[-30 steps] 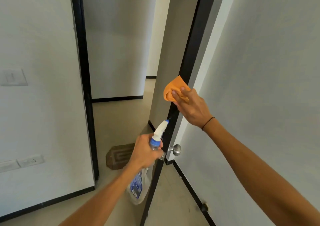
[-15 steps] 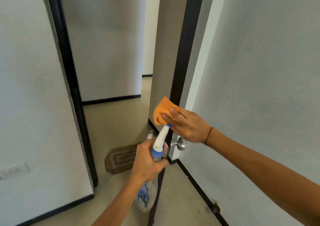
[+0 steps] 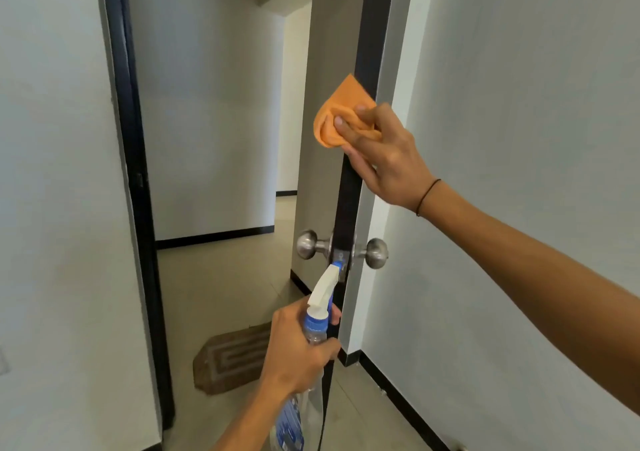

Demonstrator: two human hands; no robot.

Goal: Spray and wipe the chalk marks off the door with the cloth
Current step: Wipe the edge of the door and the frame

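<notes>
The door (image 3: 349, 194) stands open, its thin black edge facing me. An orange cloth (image 3: 337, 121) is bunched in my right hand (image 3: 381, 160), which presses it against the door's edge well above the metal knobs (image 3: 375, 252). My left hand (image 3: 298, 350) grips the neck of a clear spray bottle (image 3: 317, 315) with a white and blue trigger head, nozzle pointing up at the latch just below the knobs. No chalk marks are visible on the door's edge; its faces are hidden from this angle.
A black door frame (image 3: 138, 187) runs down the left beside a white wall. A brown doormat (image 3: 235, 359) lies on the tiled floor in the doorway. A white wall with black skirting (image 3: 398, 402) fills the right side.
My right hand has lifted the cloth from beside the knob to higher up the door's edge. The view has swung so both knobs now show. My left hand keeps hold of the bottle.
</notes>
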